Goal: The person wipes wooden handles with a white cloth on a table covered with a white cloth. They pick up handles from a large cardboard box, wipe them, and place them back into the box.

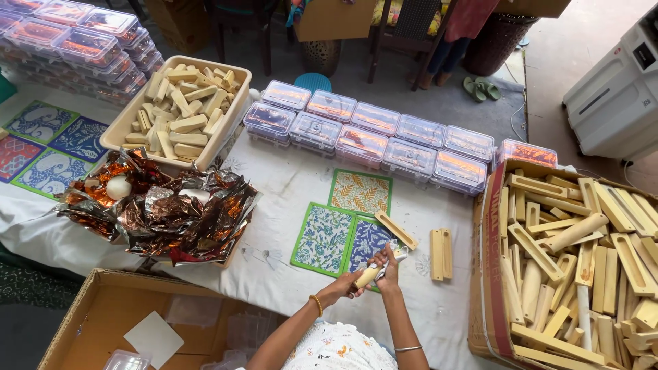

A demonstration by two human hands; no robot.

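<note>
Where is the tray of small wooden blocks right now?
In the head view, the cream tray of wooden blocks sits upper left on the table, just above the crumpled foil wrappers and left of the clear plastic boxes.

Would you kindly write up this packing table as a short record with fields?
Left hand: grips a small wooden roller
Right hand: closed on the same roller, with clear wrap at its end
Under the hands: three printed cloth squares
Beside them: pair of wooden blocks, apart from the hands
Right: cardboard box of wooden parts
Left: foil wrappers; tray of wooden pieces
Back: row of clear plastic boxes
</note>
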